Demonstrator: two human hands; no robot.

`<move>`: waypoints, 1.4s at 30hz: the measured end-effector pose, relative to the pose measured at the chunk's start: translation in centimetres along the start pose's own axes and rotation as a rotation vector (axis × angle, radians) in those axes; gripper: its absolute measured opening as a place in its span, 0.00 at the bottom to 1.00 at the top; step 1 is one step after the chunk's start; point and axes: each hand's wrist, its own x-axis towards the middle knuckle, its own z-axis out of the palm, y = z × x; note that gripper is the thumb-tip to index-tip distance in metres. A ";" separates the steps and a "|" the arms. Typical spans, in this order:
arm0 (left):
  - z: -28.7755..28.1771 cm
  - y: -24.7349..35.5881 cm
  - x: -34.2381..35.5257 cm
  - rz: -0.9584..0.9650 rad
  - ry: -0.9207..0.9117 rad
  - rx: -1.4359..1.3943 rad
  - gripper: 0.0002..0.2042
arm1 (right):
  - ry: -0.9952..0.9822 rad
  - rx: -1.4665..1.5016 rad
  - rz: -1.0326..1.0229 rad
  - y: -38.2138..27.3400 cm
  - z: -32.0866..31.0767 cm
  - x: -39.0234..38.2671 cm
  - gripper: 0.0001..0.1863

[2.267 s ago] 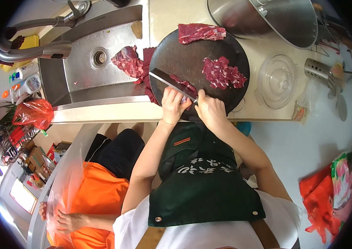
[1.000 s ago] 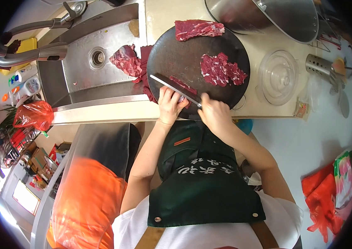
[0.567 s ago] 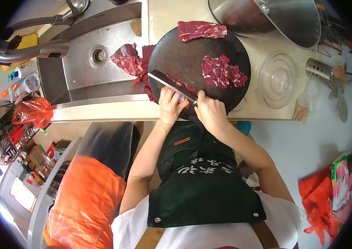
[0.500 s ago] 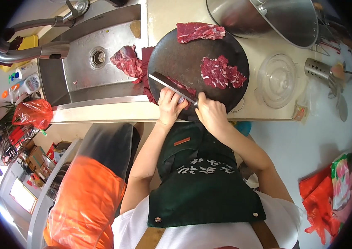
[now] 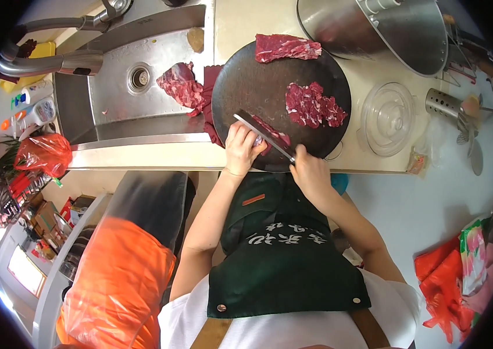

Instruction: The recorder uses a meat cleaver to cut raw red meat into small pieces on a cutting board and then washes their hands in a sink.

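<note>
A round dark cutting board lies at the counter's near edge. My right hand is closed round the handle of a knife, whose blade slants away to the left. Curled fingers of my left hand press a small piece of raw red meat against the blade's near side; the fingers partly hide it. Just beyond the blade lies cut meat. A heap of sliced meat rests on the board's right side, and a larger slab of meat at its far edge.
Left of the board is a steel sink with a chunk of meat at its right side and a dark red cloth over the rim. A large steel pot and clear lid stand right. A person in orange is close on my left.
My right hand has drawn the knife to the right and toward me. My left hand stays nearly in place at the meat.
</note>
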 end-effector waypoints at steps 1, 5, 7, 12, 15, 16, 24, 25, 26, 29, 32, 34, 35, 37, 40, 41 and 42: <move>-0.1 0.1 0.1 -0.002 0.000 -0.003 0.16 | 0.016 -0.006 0.005 0.3 0.0 -0.7 0.18; -0.2 0.4 0.6 0.022 -0.049 -0.026 0.17 | 0.125 -0.053 -0.054 -2.2 0.4 3.0 0.17; -0.4 0.4 0.5 0.012 -0.070 -0.036 0.18 | 0.187 -0.016 -0.071 -3.0 1.0 4.1 0.15; -0.4 0.1 0.5 0.043 -0.070 -0.045 0.20 | 0.038 0.685 0.148 3.1 0.2 4.3 0.09; -0.7 1.0 0.9 0.038 -0.056 -0.042 0.19 | 0.014 0.763 0.300 4.1 -3.2 3.1 0.10; -1.1 1.7 1.2 0.042 -0.027 -0.024 0.19 | 0.139 0.633 0.217 3.5 -3.4 2.3 0.09; -0.8 0.9 0.4 0.052 -0.051 -0.006 0.18 | 0.161 0.190 -0.028 2.4 -0.3 -2.1 0.13; -0.7 0.9 0.4 0.050 -0.051 -0.007 0.18 | 0.165 0.122 -0.057 2.9 -0.2 -2.7 0.15; -0.6 0.8 0.4 0.048 -0.037 -0.002 0.19 | 0.163 0.121 -0.057 3.2 0.3 -3.1 0.15; -0.5 0.9 0.4 0.045 -0.032 -0.014 0.18 | 0.128 0.029 -0.039 2.9 0.6 -3.0 0.17; -0.5 0.8 0.3 0.046 -0.051 -0.034 0.17 | 0.087 0.016 0.038 -0.3 0.0 0.3 0.17; -0.3 0.8 0.2 0.059 -0.061 -0.046 0.17 | 0.113 0.010 -0.021 -1.0 0.5 1.8 0.17; -0.2 0.8 0.1 0.046 -0.050 -0.033 0.17 | 0.119 0.010 -0.020 -0.8 0.7 1.5 0.17; -0.2 0.6 0.0 0.031 -0.033 -0.014 0.17 | 0.140 0.033 -0.034 -0.2 1.1 0.6 0.17; -0.4 0.6 0.4 0.040 -0.037 -0.034 0.17 | 0.201 0.236 0.059 3.8 0.9 -0.4 0.10; -0.4 0.6 0.3 0.042 -0.033 -0.031 0.17 | 0.249 0.288 0.172 4.6 0.6 -0.4 0.08; -0.5 0.7 0.3 0.043 -0.030 -0.028 0.18 | 0.295 0.344 0.134 5.3 0.0 -0.5 0.08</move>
